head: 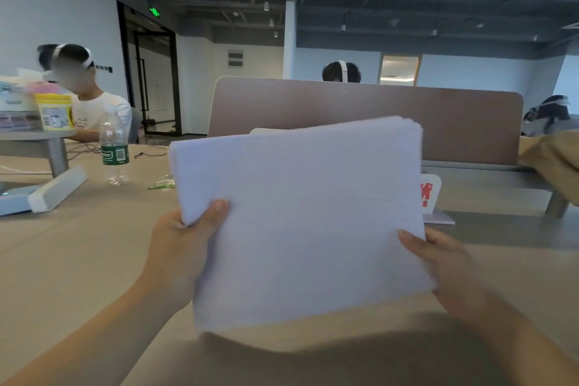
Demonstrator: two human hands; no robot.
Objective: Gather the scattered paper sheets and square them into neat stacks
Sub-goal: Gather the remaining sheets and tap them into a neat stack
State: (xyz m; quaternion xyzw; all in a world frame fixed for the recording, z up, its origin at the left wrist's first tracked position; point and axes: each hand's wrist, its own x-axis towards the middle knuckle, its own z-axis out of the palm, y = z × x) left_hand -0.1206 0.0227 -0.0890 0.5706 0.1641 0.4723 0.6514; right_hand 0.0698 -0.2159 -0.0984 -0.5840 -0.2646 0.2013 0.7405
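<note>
sheets look gathered: paper stack (300, 216) held upright above the table (78, 260), left hand (181, 247) and right hand (445, 263) gripping its side edges. top corner fanned, so squaring isn't done; no loose sheets visible.

Open tabletop (78, 260) left of paper stack (300, 219), water bottle (114, 147) and white box (58, 189) beyond, divider panel (454, 122) behind

stack (300, 222): held upright above the tabletop (62, 260)
left hand (178, 244): grips its left edge
right hand (445, 263): grips its right edge
bottle (114, 147): far left
</note>
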